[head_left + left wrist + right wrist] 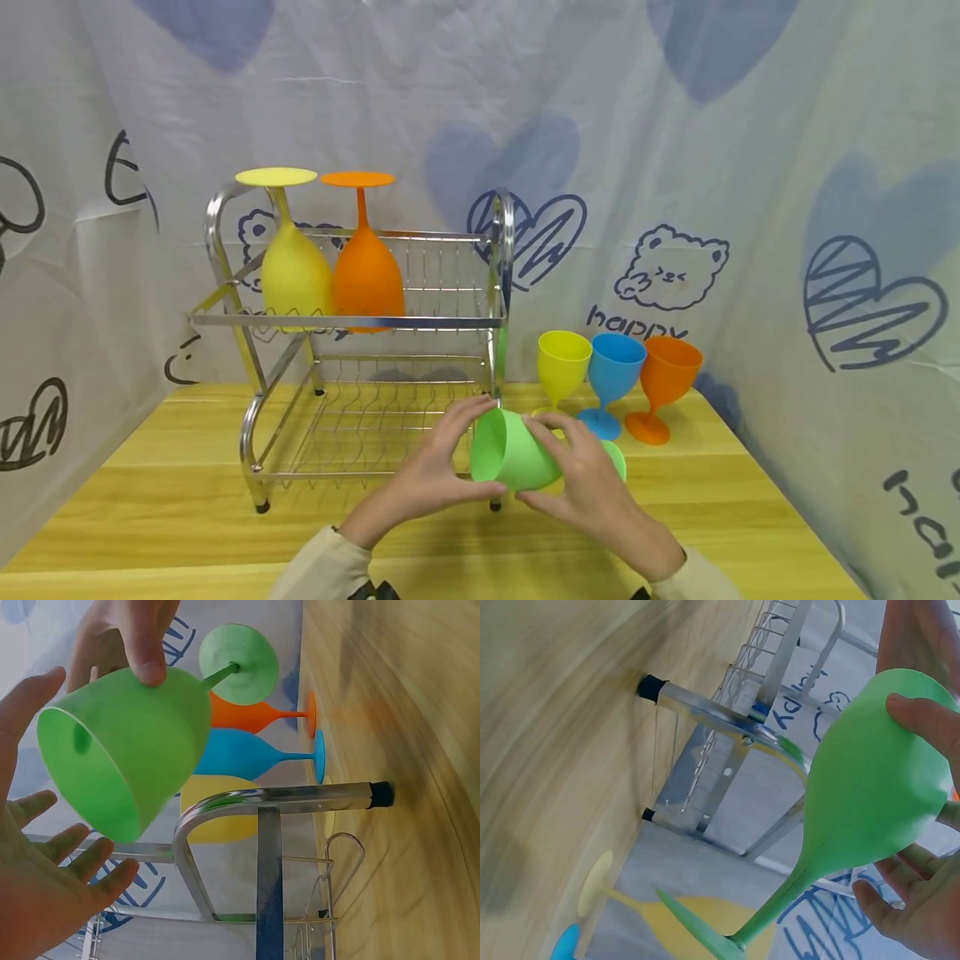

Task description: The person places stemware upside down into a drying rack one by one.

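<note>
A green plastic goblet (pixel 528 458) is tipped on its side above the table, its mouth facing left and its foot to the right. My right hand (pixel 592 487) holds it round the bowl, thumb on one side and fingers on the other. Around the mouth, my left hand (pixel 431 471) is spread with thumb and fingers apart. In the left wrist view, those fingers (pixel 64 847) stand just off the goblet's rim. The right wrist view shows the green stem and foot (pixel 705 930) hanging free of both hands.
A two-tier metal dish rack (pixel 375 322) stands left of centre. Upside down on its upper tier are a yellow goblet (pixel 294 271) and an orange goblet (pixel 367 279). Upright at the back right stand yellow (pixel 562 367), blue (pixel 615 375) and orange (pixel 667 375) goblets. A printed curtain hangs behind.
</note>
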Demonstrator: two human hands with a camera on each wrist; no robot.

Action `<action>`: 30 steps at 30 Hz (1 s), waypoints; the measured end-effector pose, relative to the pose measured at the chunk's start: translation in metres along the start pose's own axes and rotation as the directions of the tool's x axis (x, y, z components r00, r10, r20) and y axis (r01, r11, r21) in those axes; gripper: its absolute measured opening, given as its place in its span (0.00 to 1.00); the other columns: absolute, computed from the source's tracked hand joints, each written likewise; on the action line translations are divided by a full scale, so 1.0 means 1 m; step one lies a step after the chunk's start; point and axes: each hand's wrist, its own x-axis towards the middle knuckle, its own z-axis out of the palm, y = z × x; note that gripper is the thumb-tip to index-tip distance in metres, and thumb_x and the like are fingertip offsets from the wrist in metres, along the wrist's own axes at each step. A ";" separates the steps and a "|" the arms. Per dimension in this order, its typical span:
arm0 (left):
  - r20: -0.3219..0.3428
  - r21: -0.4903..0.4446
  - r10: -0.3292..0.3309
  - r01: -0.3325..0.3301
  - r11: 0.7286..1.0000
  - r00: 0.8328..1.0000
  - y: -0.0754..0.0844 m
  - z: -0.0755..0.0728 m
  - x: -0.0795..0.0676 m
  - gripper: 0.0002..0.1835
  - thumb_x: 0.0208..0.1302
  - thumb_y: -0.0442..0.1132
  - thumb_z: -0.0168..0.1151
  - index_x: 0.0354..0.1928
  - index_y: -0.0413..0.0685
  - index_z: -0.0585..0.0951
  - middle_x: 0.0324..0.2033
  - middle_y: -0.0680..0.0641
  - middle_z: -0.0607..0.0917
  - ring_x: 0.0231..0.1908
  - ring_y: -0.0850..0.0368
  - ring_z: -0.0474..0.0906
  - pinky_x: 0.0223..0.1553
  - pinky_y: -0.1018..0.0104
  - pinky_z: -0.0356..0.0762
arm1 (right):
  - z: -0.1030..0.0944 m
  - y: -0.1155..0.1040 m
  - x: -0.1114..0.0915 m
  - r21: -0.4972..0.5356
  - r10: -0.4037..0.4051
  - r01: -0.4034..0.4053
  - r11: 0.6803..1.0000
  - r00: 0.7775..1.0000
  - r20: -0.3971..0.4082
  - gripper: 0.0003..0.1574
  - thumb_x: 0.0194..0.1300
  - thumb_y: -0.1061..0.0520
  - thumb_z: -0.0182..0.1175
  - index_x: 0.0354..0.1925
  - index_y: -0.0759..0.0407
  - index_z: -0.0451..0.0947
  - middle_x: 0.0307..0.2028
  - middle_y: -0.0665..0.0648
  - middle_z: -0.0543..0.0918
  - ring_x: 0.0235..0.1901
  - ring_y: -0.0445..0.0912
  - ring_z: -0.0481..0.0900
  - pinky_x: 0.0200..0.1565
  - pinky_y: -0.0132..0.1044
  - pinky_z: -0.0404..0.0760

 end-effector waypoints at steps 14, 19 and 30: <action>-0.101 -0.015 0.070 -0.072 0.997 0.992 -0.002 0.000 -0.001 0.43 0.41 0.37 0.80 0.62 0.42 0.71 0.60 0.41 0.73 0.59 0.43 0.69 0.57 0.40 0.70 | -0.008 -0.013 0.001 0.007 -0.030 0.030 1.000 0.999 -0.028 0.58 0.34 0.53 0.82 0.63 0.64 0.68 0.57 0.64 0.74 0.51 0.57 0.75 0.47 0.53 0.81; -0.201 -0.171 0.053 -0.088 0.981 0.978 -0.003 -0.005 -0.004 0.42 0.41 0.29 0.78 0.62 0.39 0.70 0.58 0.38 0.72 0.58 0.41 0.69 0.54 0.52 0.76 | -0.015 -0.022 -0.003 0.132 -0.039 0.070 0.989 0.975 -0.219 0.39 0.60 0.46 0.68 0.60 0.70 0.70 0.59 0.67 0.72 0.57 0.58 0.72 0.60 0.42 0.73; -0.263 -0.514 -0.112 -0.041 0.857 0.958 0.004 -0.020 -0.012 0.39 0.50 0.24 0.67 0.66 0.32 0.62 0.63 0.36 0.67 0.61 0.43 0.65 0.59 0.54 0.71 | -0.015 -0.036 -0.013 0.386 0.253 -0.120 0.915 0.914 -0.317 0.23 0.65 0.55 0.65 0.53 0.69 0.75 0.50 0.63 0.80 0.51 0.48 0.76 0.55 0.28 0.74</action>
